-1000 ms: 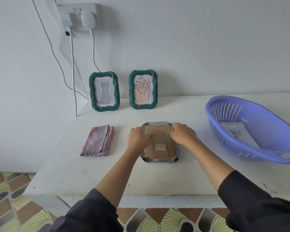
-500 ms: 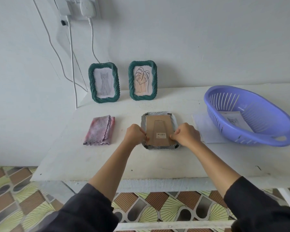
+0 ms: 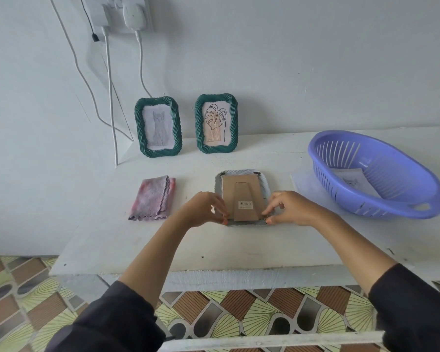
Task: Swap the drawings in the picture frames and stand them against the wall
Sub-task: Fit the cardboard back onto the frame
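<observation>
A grey picture frame lies face down on the white table, its brown cardboard back and folded stand facing up. My left hand pinches at its lower left corner and my right hand at its lower right corner, fingertips on the bottom edge. Two green twisted frames stand against the wall: one with a cat drawing and one with a leaf drawing.
A folded pink-grey cloth lies left of the grey frame. A purple slotted basket at the right holds a paper with a drawing; a white sheet sticks out beneath it. Charger cables hang down the wall.
Both hands slid from the frame's upper corners down its sides to the bottom corners. The camera tilted, so the table sits higher in view.
</observation>
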Action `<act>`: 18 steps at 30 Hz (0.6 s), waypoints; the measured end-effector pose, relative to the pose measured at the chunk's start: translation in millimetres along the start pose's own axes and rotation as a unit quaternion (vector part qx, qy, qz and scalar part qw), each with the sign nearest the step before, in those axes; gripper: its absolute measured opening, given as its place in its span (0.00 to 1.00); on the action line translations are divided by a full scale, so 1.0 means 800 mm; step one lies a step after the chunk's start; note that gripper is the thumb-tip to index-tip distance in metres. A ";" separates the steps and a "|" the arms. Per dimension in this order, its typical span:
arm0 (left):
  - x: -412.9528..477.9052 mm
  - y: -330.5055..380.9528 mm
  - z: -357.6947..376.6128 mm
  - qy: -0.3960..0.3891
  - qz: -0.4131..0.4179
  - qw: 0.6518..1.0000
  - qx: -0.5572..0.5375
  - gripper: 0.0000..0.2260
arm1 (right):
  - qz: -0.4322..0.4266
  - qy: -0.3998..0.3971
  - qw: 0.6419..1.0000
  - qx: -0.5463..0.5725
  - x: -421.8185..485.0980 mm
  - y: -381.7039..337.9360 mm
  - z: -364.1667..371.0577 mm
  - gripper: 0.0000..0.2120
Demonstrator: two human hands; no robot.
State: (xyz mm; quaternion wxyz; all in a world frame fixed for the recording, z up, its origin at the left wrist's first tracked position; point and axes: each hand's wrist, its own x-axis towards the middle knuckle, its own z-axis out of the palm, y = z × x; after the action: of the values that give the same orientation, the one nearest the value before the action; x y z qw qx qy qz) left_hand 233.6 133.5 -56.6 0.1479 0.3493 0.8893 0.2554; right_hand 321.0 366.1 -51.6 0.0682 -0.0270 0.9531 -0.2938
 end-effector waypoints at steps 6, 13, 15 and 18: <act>-0.004 0.005 -0.006 -0.026 0.044 0.991 0.125 0.10 | -0.066 -0.034 0.982 -0.176 0.001 -0.004 -0.008 0.13; -0.005 0.010 -0.006 -0.016 0.061 0.982 0.178 0.10 | -0.084 -0.044 0.983 -0.156 0.008 0.000 -0.011 0.11; -0.005 0.010 -0.006 -0.011 0.062 0.985 0.162 0.10 | -0.086 -0.047 0.984 -0.147 0.009 0.000 -0.012 0.11; -0.002 0.010 -0.006 -0.002 0.065 0.987 0.147 0.11 | -0.098 -0.047 0.983 -0.151 0.009 0.000 -0.014 0.10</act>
State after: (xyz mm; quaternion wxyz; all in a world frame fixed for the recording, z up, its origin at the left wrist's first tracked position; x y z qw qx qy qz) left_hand 236.8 135.7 -48.0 0.0802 0.4251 0.8921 0.1304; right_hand 311.9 371.7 -42.9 0.0790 -0.1439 0.9749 -0.1504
